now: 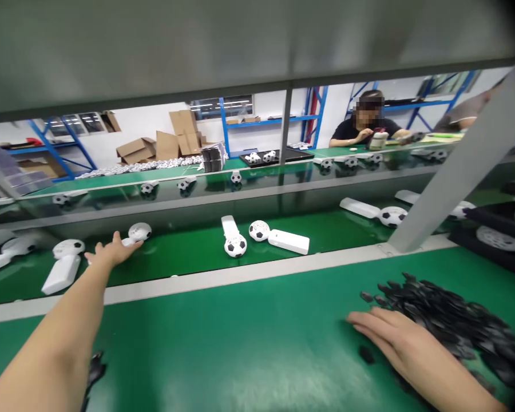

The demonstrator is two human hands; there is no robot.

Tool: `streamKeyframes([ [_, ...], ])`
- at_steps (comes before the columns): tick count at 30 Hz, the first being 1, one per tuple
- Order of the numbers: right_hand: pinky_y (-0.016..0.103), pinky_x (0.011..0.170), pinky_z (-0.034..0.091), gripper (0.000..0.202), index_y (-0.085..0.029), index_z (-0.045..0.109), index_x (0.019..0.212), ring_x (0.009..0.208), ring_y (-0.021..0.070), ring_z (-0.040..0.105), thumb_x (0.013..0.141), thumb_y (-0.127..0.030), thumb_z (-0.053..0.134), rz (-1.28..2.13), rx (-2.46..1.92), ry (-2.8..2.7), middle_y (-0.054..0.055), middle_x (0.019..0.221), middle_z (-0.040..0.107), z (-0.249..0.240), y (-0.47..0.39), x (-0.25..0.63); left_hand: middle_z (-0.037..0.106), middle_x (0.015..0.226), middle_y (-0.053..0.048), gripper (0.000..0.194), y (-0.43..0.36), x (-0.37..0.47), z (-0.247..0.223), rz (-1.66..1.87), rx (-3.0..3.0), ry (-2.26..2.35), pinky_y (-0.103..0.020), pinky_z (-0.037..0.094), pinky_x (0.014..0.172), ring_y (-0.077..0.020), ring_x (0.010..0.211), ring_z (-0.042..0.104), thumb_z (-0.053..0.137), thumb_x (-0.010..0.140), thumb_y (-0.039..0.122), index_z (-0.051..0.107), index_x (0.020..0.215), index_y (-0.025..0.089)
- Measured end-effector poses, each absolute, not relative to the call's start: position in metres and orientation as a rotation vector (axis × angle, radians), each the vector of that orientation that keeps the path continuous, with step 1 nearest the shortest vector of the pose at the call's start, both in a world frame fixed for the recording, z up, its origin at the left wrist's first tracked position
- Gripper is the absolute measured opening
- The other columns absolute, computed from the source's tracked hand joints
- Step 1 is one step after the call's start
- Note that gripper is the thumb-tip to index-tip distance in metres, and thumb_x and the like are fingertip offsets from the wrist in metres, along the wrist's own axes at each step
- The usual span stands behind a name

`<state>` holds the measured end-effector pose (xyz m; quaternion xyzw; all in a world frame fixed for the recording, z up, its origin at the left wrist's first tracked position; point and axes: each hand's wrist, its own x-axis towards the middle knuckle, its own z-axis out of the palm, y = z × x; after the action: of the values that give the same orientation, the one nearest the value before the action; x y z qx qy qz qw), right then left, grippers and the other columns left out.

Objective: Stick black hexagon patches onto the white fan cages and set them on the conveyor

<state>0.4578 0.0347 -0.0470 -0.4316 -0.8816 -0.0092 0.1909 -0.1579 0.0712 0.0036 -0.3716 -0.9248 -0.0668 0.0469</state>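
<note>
My left hand [115, 250] reaches out over the green belt with its fingers spread. It is over a white device with a football-patterned round head [139, 232], hiding most of its handle; whether it touches the device I cannot tell. Left of this hand lies a similar white device [62, 273]. My right hand [395, 332] is low over the green tabletop, fingers stretched out, with nothing visible in it. Beside it spreads a heap of small black parts [450, 315], and one loose black part [366, 355] lies just under its edge.
Two more football-headed devices [235, 245] [288, 241] lie mid-belt. A metal rail [240, 276] edges the belt, and a slanted post [459, 166] rises at right near black trays [489, 237]. An overhead panel [240, 46] spans the top. A person [364, 123] sits across.
</note>
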Motion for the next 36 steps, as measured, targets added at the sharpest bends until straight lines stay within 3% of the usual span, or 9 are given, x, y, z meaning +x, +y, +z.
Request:
streamKeyframes([
  [3, 0.026, 0.062, 0.050, 0.028, -0.029, 0.064, 0.093, 0.073, 0.0163, 0.061, 0.090, -0.033, 0.036, 0.097, -1.236, -2.531, 0.002, 0.083, 0.063, -0.044, 0.033, 0.453, 0.053, 0.111, -0.018, 0.067, 0.083, -0.160, 0.004, -0.089, -1.180, -2.830, -0.059, 0.033, 0.077, -0.0506, 0.109, 0.039, 0.055, 0.063, 0.061, 0.047, 0.107, 0.012],
  [9, 0.027, 0.065, 0.048, 0.022, -0.025, 0.063, 0.090, 0.074, 0.0172, 0.061, 0.087, -0.022, 0.042, 0.215, -1.326, -2.561, 0.003, 0.080, 0.060, -0.025, 0.021, 0.445, 0.060, 0.088, -0.021, 0.042, 0.073, -0.131, 0.015, -0.020, -1.376, -2.723, -0.047, 0.040, 0.067, -0.0437, 0.088, 0.055, 0.048, 0.067, 0.048, 0.049, 0.088, 0.012],
  [14, 0.024, 0.059, 0.045, 0.024, -0.021, 0.061, 0.079, 0.066, 0.0146, 0.059, 0.085, -0.014, 0.040, 0.310, -1.400, -2.550, 0.002, 0.074, 0.057, -0.013, 0.009, 0.439, 0.061, 0.083, -0.016, 0.027, 0.062, -0.082, 0.033, -0.131, -1.577, -2.593, -0.046, 0.041, 0.067, -0.0426, 0.086, 0.055, 0.041, 0.070, 0.042, 0.048, 0.078, 0.017],
  [18, 0.024, 0.064, 0.046, 0.016, -0.021, 0.061, 0.087, 0.073, 0.0149, 0.059, 0.083, -0.017, 0.046, 0.477, -1.312, -2.496, 0.003, 0.083, 0.058, -0.011, 0.006, 0.444, 0.062, 0.093, -0.011, 0.040, 0.047, -0.030, 0.053, -0.244, -1.807, -2.579, -0.043, 0.043, 0.074, -0.0377, 0.091, 0.055, 0.041, 0.073, 0.050, 0.052, 0.092, 0.017],
  [22, 0.025, 0.065, 0.046, 0.023, -0.021, 0.065, 0.088, 0.072, 0.0148, 0.059, 0.085, -0.017, 0.042, 0.449, -1.263, -2.532, 0.004, 0.083, 0.059, -0.010, 0.006, 0.447, 0.063, 0.104, 0.003, 0.044, 0.012, 0.047, 0.065, -0.305, -2.308, -2.642, -0.026, 0.048, 0.072, -0.0223, 0.090, 0.060, 0.044, 0.075, 0.057, 0.055, 0.104, 0.026],
  [25, 0.026, 0.065, 0.045, 0.026, -0.021, 0.067, 0.081, 0.074, 0.0160, 0.058, 0.086, -0.020, 0.042, 0.337, -1.257, -2.570, 0.005, 0.084, 0.059, -0.010, 0.008, 0.446, 0.061, 0.108, 0.000, 0.039, -0.015, 0.109, 0.061, -0.380, -3.074, -2.520, -0.028, 0.046, 0.080, -0.0232, 0.097, 0.057, 0.053, 0.076, 0.047, 0.057, 0.106, 0.023],
  [28, 0.026, 0.069, 0.045, 0.024, -0.019, 0.066, 0.083, 0.077, 0.0163, 0.059, 0.087, -0.020, 0.042, 0.342, -1.240, -2.558, 0.005, 0.082, 0.061, -0.013, 0.008, 0.445, 0.062, 0.105, -0.002, 0.038, -0.033, 0.154, 0.046, -0.197, -3.293, -2.366, -0.032, 0.044, 0.084, -0.0243, 0.096, 0.057, 0.058, 0.073, 0.042, 0.058, 0.105, 0.022],
  [34, 0.027, 0.069, 0.044, 0.018, -0.017, 0.062, 0.084, 0.074, 0.0156, 0.057, 0.086, -0.018, 0.044, 0.404, -1.269, -2.478, 0.004, 0.082, 0.061, -0.012, 0.004, 0.443, 0.030, 0.140, -0.005, 0.059, -0.057, 0.191, 0.023, -0.410, -3.035, -2.006, -0.037, 0.032, 0.099, -0.0239, 0.123, 0.034, 0.045, 0.083, 0.041, 0.023, 0.136, 0.026],
  [36, 0.027, 0.072, 0.044, 0.017, -0.018, 0.061, 0.087, 0.078, 0.0154, 0.057, 0.086, -0.018, 0.044, 0.433, -1.216, -2.441, 0.004, 0.085, 0.060, -0.011, 0.002, 0.442, 0.030, 0.140, -0.005, 0.065, -0.063, 0.200, 0.018, -0.327, -3.026, -1.881, -0.040, 0.032, 0.097, -0.0257, 0.121, 0.037, 0.045, 0.084, 0.047, 0.014, 0.139, 0.030],
])
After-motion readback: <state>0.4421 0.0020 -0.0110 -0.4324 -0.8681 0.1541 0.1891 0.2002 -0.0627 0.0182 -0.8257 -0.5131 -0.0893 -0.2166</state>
